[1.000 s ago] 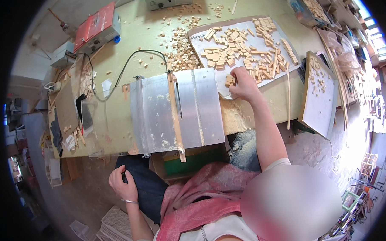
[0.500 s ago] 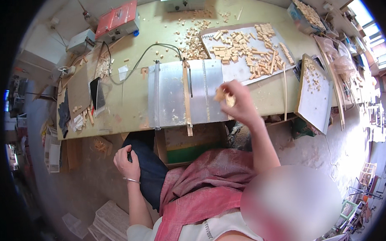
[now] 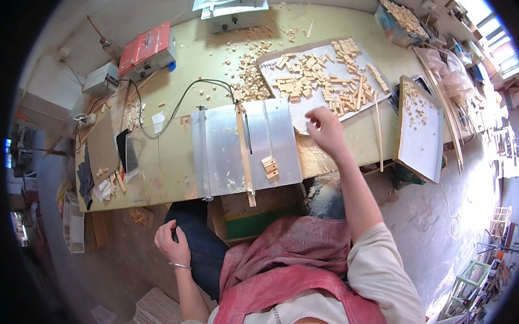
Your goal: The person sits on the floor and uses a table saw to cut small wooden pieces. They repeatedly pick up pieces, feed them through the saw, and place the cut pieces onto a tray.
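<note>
My right hand (image 3: 327, 132) hangs over the near edge of a white board (image 3: 307, 119), its fingers loosely curled and apart, with nothing visible in them. Many small wooden blocks (image 3: 313, 71) lie scattered on that board. Left of the hand, several wooden blocks (image 3: 270, 168) sit together on a metal saw table (image 3: 216, 152), beside a wooden strip (image 3: 244, 157) that runs from front to back and a dark slot (image 3: 247, 134). My left hand (image 3: 174, 245) rests on my thigh, its fingers curled round something small and dark that I cannot make out.
Loose wooden cubes (image 3: 249, 76) pile up behind the metal plate. A black cable (image 3: 182, 90) loops across the bench. Sawdust (image 3: 316, 157) covers the bench front. A tilted tray (image 3: 421, 128) with wood bits stands right; a red-lidded box (image 3: 147, 49) stands back left.
My right hand has let go of the wooden blocks, which now lie on the metal plate, and has moved slightly right to the white board's edge. My left hand stays on my thigh.
</note>
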`<state>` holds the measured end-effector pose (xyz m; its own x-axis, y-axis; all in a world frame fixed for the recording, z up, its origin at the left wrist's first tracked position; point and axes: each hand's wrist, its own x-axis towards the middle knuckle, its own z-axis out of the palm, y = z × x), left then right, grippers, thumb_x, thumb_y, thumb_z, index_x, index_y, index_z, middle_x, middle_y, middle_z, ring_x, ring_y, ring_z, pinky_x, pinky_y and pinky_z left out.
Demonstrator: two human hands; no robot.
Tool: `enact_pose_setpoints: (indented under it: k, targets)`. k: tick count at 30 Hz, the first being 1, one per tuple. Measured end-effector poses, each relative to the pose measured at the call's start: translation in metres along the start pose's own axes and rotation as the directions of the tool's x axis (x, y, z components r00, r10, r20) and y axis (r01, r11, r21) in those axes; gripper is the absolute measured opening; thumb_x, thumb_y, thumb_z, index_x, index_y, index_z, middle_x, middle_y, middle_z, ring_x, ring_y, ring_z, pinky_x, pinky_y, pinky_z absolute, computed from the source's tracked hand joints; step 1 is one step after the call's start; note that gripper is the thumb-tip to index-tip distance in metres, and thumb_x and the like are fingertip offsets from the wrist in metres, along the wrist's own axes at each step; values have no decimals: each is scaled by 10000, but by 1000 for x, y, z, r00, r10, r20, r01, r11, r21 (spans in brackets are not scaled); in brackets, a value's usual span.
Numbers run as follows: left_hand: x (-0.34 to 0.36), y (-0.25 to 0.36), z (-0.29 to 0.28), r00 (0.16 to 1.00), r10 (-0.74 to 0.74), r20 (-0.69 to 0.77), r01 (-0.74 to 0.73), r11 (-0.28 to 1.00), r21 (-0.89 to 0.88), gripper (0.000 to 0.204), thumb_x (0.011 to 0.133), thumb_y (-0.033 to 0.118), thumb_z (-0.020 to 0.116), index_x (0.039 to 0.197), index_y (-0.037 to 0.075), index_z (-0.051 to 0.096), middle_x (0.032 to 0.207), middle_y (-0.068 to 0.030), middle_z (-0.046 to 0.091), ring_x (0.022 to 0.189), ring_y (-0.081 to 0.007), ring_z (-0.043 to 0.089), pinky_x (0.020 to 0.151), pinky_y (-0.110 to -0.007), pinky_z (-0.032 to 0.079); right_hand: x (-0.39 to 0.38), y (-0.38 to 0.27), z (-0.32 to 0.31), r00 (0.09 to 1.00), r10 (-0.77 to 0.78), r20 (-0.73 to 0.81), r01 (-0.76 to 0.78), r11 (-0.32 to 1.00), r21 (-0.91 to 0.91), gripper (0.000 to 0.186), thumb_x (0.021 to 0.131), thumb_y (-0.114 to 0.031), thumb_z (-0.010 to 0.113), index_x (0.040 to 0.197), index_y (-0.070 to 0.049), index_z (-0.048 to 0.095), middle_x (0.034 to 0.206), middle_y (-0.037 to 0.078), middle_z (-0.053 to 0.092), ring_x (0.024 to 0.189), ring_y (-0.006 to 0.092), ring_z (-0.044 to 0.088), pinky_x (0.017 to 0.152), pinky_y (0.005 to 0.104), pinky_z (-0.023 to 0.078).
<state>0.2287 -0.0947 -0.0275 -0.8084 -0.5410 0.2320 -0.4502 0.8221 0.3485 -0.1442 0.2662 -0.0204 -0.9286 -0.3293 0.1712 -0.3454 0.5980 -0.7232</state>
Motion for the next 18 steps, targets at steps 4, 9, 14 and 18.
enact_pose_setpoints:
  k: [4,9,14,18]
  targets:
    - [9,14,-1,999,-28,33,28,1000,-3,185,890,66,682,1075,69,695,1041,-74,697,1025,-282,637,1061,-445,426,49,51,20,996,66,-67,-67,998,-14,223,874,-102,653,1078,-45,723,965,148,691,896,298,689,809,413,549]
    - [15,17,1,999,-7,42,6,1000,21,184,890,60,682,1073,69,695,1033,-75,698,1019,-280,642,1047,-440,436,81,61,57,999,9,-51,-16,990,-142,235,904,-139,704,1125,-65,730,980,114,701,892,262,688,811,390,542]
    - [15,16,0,1000,14,28,-15,999,35,181,894,59,680,1074,70,695,1023,-74,694,1011,-283,645,1022,-433,448,85,58,59,997,79,10,-76,984,-162,190,918,-181,711,1086,-92,717,990,115,723,927,330,695,805,437,541]
    - [10,14,-1,1000,24,10,-24,999,39,174,904,75,676,1077,78,696,1019,-69,693,1015,-284,646,1017,-431,449,65,54,49,988,86,-128,-75,994,83,139,886,-163,707,984,-65,699,821,110,709,774,264,700,716,398,545]
